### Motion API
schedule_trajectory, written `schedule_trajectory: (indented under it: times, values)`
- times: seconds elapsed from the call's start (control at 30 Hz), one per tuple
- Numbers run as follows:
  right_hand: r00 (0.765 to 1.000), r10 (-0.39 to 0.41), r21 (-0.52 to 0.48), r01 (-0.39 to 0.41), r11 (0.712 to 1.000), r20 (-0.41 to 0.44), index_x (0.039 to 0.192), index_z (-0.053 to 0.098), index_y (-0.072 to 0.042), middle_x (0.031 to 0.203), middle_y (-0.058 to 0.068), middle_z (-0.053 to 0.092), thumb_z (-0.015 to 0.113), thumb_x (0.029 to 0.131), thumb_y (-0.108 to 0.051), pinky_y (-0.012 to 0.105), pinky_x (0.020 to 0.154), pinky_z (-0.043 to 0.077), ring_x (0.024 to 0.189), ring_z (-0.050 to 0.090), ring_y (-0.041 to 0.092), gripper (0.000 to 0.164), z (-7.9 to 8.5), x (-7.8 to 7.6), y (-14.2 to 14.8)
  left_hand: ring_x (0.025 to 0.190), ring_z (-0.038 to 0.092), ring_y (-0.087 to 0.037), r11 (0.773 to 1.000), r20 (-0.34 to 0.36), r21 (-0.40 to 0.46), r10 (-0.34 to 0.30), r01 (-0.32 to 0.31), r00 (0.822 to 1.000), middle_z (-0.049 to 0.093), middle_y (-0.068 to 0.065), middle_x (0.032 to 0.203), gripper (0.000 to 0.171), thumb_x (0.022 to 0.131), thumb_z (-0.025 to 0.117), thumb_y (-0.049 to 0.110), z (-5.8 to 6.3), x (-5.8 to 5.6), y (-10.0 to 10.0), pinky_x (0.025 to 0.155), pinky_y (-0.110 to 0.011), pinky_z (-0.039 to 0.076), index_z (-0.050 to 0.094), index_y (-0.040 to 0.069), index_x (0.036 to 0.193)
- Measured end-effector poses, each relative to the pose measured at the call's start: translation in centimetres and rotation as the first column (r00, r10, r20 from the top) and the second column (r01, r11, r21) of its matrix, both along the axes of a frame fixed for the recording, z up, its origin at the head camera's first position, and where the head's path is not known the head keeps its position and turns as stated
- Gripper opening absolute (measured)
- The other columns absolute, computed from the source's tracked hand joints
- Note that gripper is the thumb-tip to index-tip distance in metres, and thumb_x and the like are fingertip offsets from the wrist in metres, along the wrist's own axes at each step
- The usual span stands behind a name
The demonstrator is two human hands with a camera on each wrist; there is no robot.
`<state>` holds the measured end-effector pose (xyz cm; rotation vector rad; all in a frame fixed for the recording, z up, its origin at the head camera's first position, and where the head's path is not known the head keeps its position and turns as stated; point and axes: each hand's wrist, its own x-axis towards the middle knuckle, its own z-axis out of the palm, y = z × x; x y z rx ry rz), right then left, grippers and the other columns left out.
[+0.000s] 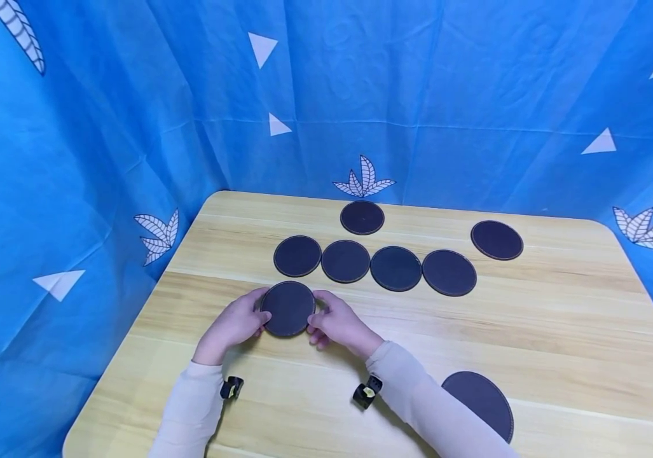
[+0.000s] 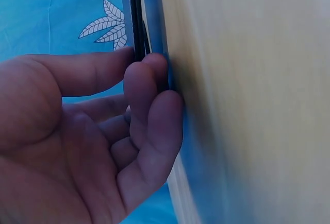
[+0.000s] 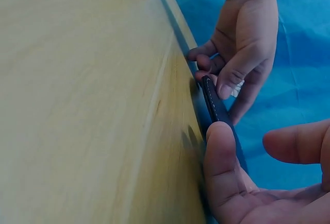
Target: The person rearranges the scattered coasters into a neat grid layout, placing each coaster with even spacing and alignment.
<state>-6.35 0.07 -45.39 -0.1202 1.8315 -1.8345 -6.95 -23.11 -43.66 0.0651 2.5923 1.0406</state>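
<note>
A round dark coaster with a stitched rim is held just above the wooden table, left of the middle. My left hand pinches its left side, thumb on top and fingers underneath. In the left wrist view the coaster's edge shows dark layers, so it may be a stack. On the opposite side is my right hand. The right wrist view has one of its fingers against the coaster's rim, while the thumb stands apart from the coaster.
Behind the hands lies a row of several dark coasters, edge to edge. Single coasters lie at the back, the back right and beside my right forearm. A blue curtain hangs beyond the table.
</note>
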Motion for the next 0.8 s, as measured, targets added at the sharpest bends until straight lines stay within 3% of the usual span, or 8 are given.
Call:
schedule_trajectory:
  times: [0.1,0.2,0.3,0.5,0.8]
  values:
    - [1.000,0.006,-0.007,-0.006,1.000,0.010,0.153,0.034,0.001,0.081,0.022,0.063,0.056,0.094,0.007,0.035,0.053,0.058,0.058,0.062,0.020,0.064,-0.1,-0.2,-0.3,0.064,0.065,-0.022,0.997,-0.031,-0.071,0.000,-0.003,1.000,0.065,-0.008,0.070,0.056,0.097,0.060,0.007,0.0,0.0,-0.1,0.080,-0.044,0.050,0.042,-0.003,0.150]
    - [1.000,0.012,-0.008,-0.012,1.000,0.022,0.155,0.033,0.001,0.082,0.022,0.064,0.056,0.093,0.007,0.035,0.053,0.058,0.058,0.062,0.020,0.066,-0.2,-0.3,-0.5,0.094,0.068,-0.034,0.990,-0.060,-0.138,0.002,-0.010,0.998,0.071,-0.019,0.100,0.052,0.097,0.061,0.010,0.1,-0.1,-0.2,0.097,-0.053,0.045,0.047,-0.003,0.146]
    - [0.999,0.017,-0.003,-0.017,1.000,0.038,0.155,0.033,0.000,0.083,0.022,0.064,0.054,0.093,0.006,0.035,0.053,0.058,0.057,0.062,0.020,0.066,-0.2,-0.5,-0.6,0.122,0.055,-0.044,0.982,-0.078,-0.189,0.006,-0.021,0.997,0.061,-0.025,0.131,0.047,0.097,0.062,0.012,0.3,-0.2,0.0,0.102,-0.058,0.041,0.052,-0.003,0.140]
    - [0.998,0.013,0.007,-0.014,1.000,0.066,0.156,0.032,0.000,0.083,0.022,0.064,0.053,0.095,0.004,0.035,0.052,0.058,0.056,0.062,0.021,0.065,-0.2,-0.9,-0.8,0.124,0.053,-0.047,0.970,-0.071,-0.241,0.012,-0.029,0.997,0.059,-0.026,0.133,0.045,0.098,0.061,0.015,0.5,-0.3,0.3,0.101,-0.060,0.041,0.053,0.000,0.139]
    - [0.996,0.019,-0.007,-0.019,1.000,0.083,0.159,0.022,0.002,0.086,0.023,0.066,0.055,0.098,-0.003,0.035,0.054,0.059,0.056,0.063,0.020,0.069,0.0,-1.1,-1.6,0.126,0.051,-0.048,0.961,-0.032,-0.275,0.037,-0.044,0.999,0.054,-0.030,0.137,0.056,0.099,0.060,0.022,0.6,-0.5,0.4,0.102,-0.060,0.041,0.044,-0.003,0.147]
